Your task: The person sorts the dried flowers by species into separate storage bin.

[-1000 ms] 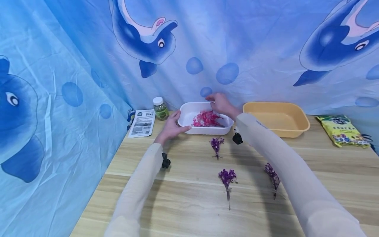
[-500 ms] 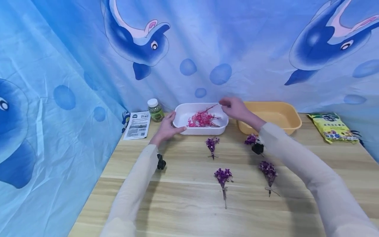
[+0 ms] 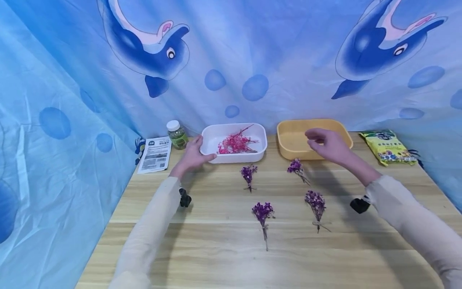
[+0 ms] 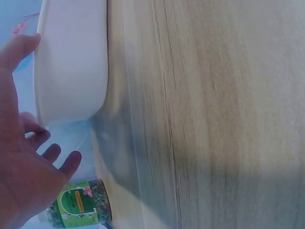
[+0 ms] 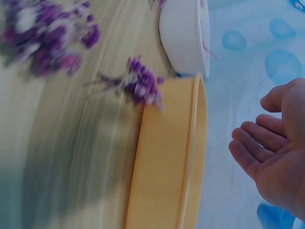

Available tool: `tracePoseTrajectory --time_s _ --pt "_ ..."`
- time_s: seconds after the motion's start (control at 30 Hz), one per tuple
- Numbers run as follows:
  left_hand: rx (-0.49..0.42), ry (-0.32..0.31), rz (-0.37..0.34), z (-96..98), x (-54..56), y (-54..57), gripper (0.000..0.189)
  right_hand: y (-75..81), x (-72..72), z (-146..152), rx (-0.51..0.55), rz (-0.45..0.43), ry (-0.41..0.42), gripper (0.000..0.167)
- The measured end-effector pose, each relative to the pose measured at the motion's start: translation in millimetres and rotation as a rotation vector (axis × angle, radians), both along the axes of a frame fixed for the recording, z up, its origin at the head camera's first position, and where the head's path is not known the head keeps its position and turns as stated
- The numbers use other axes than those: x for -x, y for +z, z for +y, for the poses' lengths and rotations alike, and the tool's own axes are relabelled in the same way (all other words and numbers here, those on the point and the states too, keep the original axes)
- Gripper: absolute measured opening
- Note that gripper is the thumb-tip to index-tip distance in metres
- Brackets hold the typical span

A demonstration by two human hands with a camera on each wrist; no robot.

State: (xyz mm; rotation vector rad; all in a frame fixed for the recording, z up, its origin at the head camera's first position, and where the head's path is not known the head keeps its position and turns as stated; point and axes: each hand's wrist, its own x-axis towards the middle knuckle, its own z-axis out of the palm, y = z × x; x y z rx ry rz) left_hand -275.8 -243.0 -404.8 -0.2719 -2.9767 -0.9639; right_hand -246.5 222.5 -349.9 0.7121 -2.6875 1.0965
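My left hand point(image 3: 193, 154) holds the left end of a white plastic basin point(image 3: 231, 159), thumb on the front rim and fingers at the side. In the left wrist view its thumb and bent index finger meet the basin's rim. Pink dried flowers point(image 3: 236, 143) lie inside, one stem leaning over the back. Over a yellow basin point(image 3: 285, 150) hovers my right hand point(image 3: 330, 146), its fingers loosely curved. The right wrist view shows this hand point(image 5: 276, 148) with nothing in it, beside the yellow wall.
Several purple dried-flower bunches lie on the table, among them a tied bunch point(image 3: 315, 204) and one nearest me point(image 3: 263, 214). A jar with white lid point(image 3: 177, 135) and a printed packet point(image 3: 155, 155) stand left; a yellow bag point(image 3: 388, 147) lies right. A dolphin-print curtain point(image 3: 252, 52) hangs behind.
My right hand has moved right, from over the white basin to over the yellow one. The left hand stays at the white basin. The head view has shifted rightward.
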Motion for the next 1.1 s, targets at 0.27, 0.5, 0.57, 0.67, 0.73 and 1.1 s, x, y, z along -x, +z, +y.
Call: tracePoseTrajectory --time_s 0.27,0.5,0.57,0.67,0.73,1.1 --pt "0.053 0.016 -0.003 2.8 -1.3 3.2 0.103 0.5 -13.9 44.9 0.025 -0.107 -0.113 0.04" --pt "0.036 0.05 0.051 7.3 -5.4 8.2 0.097 1.9 -14.0 81.5 0.049 -0.089 -0.221 0.043" --pt "0.04 0.06 0.127 8.8 -9.7 11.3 0.09 2.4 -12.9 90.9 0.042 -0.076 -0.245 0.044" --pt "0.006 0.085 0.264 14.0 -22.0 16.4 0.076 1.8 -9.3 102.9 0.012 -0.108 -0.261 0.052" --pt "-0.042 0.093 0.343 21.3 -33.5 18.7 0.07 0.0 -5.6 110.0 -0.017 -0.157 -0.264 0.06" --pt "-0.403 0.044 -0.043 91.2 -91.8 2.7 0.05 -22.2 20.4 128.5 -0.137 -0.372 -0.223 0.102"
